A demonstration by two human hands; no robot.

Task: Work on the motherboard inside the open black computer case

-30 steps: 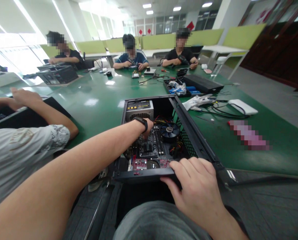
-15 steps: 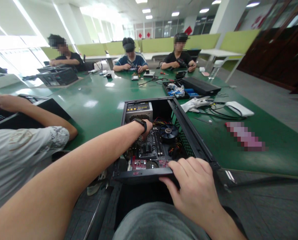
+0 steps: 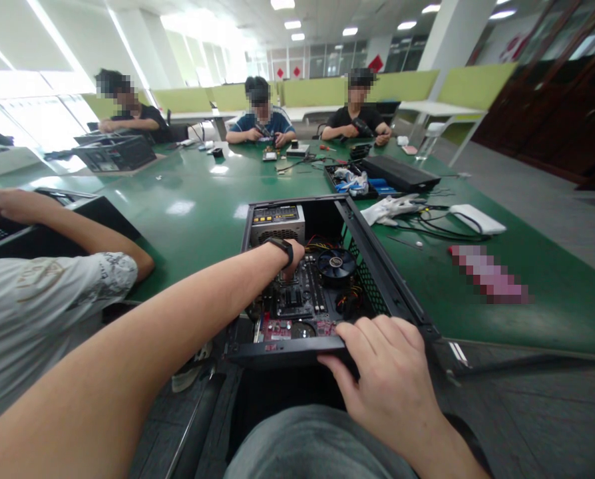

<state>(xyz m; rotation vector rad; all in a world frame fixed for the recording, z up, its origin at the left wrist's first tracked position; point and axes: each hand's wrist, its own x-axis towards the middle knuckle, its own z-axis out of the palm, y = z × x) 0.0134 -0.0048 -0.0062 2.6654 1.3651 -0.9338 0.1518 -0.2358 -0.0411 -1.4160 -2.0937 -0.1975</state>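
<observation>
An open black computer case (image 3: 392, 293) lies on its side at the near edge of a green table (image 3: 198, 213). Inside I see a motherboard (image 3: 302, 299), a round cooling fan (image 3: 336, 263) and a grey power supply (image 3: 276, 223). My left hand (image 3: 293, 258), with a black band on the wrist, reaches down into the case beside the fan; its fingers are hidden against the board. My right hand (image 3: 385, 372) has its fingers curled over the case's near edge, gripping it.
A person in a white shirt (image 3: 38, 313) sits close on my left, arm on the table. Three more people work at the far side. White gloves (image 3: 392, 207), cables, a white box (image 3: 477, 218), a black tray and another case (image 3: 115, 152) lie on the table.
Both my hands stay where they were. The neighbour's hand at the left has slid further left. My view has shifted slightly.
</observation>
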